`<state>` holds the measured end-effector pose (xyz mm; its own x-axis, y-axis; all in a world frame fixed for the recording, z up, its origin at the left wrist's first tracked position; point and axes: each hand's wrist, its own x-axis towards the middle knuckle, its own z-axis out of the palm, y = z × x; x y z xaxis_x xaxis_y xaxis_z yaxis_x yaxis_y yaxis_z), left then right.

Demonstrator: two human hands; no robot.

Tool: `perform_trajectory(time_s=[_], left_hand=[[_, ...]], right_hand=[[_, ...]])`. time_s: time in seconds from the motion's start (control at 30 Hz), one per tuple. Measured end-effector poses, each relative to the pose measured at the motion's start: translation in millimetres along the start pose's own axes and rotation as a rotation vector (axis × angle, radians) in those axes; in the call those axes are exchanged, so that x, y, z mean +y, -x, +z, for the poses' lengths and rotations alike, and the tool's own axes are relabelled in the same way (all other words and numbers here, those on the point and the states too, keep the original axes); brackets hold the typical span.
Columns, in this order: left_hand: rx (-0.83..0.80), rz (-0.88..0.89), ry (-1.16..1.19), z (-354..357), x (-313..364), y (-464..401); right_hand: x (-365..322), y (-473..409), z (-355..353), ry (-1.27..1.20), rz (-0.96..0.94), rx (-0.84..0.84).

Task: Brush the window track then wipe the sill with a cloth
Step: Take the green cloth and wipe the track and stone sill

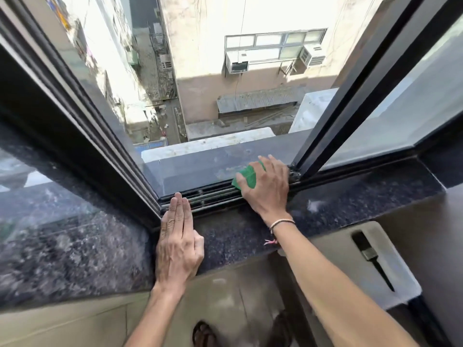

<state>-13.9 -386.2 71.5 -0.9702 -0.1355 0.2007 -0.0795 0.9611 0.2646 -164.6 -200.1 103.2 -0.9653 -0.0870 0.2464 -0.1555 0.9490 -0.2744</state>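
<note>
I am pressing a green cloth (246, 177) under my right hand (265, 186), palm down and fingers spread over it, on the outer part of the dark stone sill (200, 169), right at the far edge of the window track (213, 195) and close to the foot of the sliding window frame (325, 126). My left hand (179, 242) is lying flat and released, grasping nothing, its palm on the inner sill (238, 242) and its fingertips (178, 200) reaching onto the track rails. The brush (369, 254) is lying well apart on a beige ledge (390, 291) to my right, so I am judging the brushing as done and the wiping as under way.

The biggest risk, as I see it, is the open drop beyond the sill: I am only pinning the cloth, not gripping it, so a long outward stroke could be sending it over the edge. I am also leaning on my left hand, and the polished stone could be letting it slide. Working this near the frame, my knuckles could be catching its corner, and the cloth could be pushing loose grit back down into the brushed rails
</note>
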Motion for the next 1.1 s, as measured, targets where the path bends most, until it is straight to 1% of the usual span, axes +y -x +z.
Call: perform_trajectory(time_s=[0.1, 0.13, 0.2, 0.23, 0.3, 0.37, 0.4, 0.43, 0.47, 0.5, 0.53, 0.57, 0.6, 0.67, 0.7, 0.73, 0.77, 0.87, 0.97, 1.03, 1.1], left_hand=[[-0.023, 0.018, 0.003, 0.2, -3.6, -0.7], [-0.024, 0.024, 0.000, 0.5, -4.5, -0.2], [-0.017, 0.040, 0.012, 0.3, -5.0, 1.3], [-0.014, 0.050, 0.015, 0.0, -4.9, 2.0], [-0.022, 0.070, 0.004, -0.7, -4.7, 2.7], [-0.035, 0.079, -0.011, -0.4, -4.6, 2.8], [-0.042, 0.075, -0.015, 0.1, -4.5, 2.6], [-0.046, 0.069, -0.014, 0.4, -4.3, 2.2], [-0.046, 0.062, -0.014, 0.5, -3.6, 1.8], [-0.044, 0.056, -0.015, 0.6, -2.2, 1.5], [-0.043, 0.052, -0.020, 0.4, -0.7, 1.4], [-0.040, 0.050, -0.023, -0.1, 0.9, 1.0], [-0.035, 0.048, -0.025, -1.0, 1.9, 0.5], [-0.025, 0.043, -0.028, -2.6, 2.8, 0.0], [-0.022, 0.042, -0.031, -2.7, 2.8, 0.5], [-0.016, 0.044, -0.034, -2.1, 2.5, 1.0], [-0.008, 0.047, -0.037, -0.9, 1.6, 1.4], [0.013, 0.054, -0.031, 2.0, -2.3, 1.5], [0.036, 0.068, -0.010, 5.2, -5.0, 1.5], [0.047, 0.077, -0.007, 6.6, -7.4, 1.8], [0.058, 0.089, -0.009, 8.8, -10.1, 2.5]], right_hand=[[-44.6, 18.3, 6.7, -0.074, -0.141, 0.000], [-52.9, 20.9, 6.3, -0.110, -0.160, 0.008], [-58.7, 22.4, -1.2, -0.201, -0.145, 0.013], [-56.9, 23.1, -8.3, -0.298, -0.113, 0.013], [-40.2, 27.5, -29.8, -0.674, 0.011, 0.011], [-5.4, 40.0, -54.6, -1.113, 0.214, -0.045], [17.6, 48.2, -66.8, -1.273, 0.295, -0.047], [43.3, 55.5, -79.7, -1.318, 0.363, 0.004], [68.7, 60.3, -94.4, -1.315, 0.422, 0.084], [94.7, 61.5, -105.9, -1.253, 0.470, 0.198], [119.3, 59.5, -112.9, -1.167, 0.514, 0.301], [140.6, 54.7, -113.1, -1.043, 0.552, 0.370], [156.6, 49.1, -107.7, -0.950, 0.581, 0.389], [169.3, 46.3, -87.2, -0.712, 0.608, 0.275], [164.4, 49.8, -76.3, -0.568, 0.580, 0.226], [153.0, 55.4, -65.6, -0.449, 0.539, 0.197], [135.8, 61.5, -57.0, -0.410, 0.494, 0.188], [69.5, 78.2, -37.2, -0.442, 0.305, 0.129], [9.4, 102.1, -15.4, -0.331, 0.066, -0.014], [-7.5, 121.9, -5.8, -0.198, -0.129, -0.087], [7.0, 136.6, -4.7, -0.121, -0.275, -0.102]])
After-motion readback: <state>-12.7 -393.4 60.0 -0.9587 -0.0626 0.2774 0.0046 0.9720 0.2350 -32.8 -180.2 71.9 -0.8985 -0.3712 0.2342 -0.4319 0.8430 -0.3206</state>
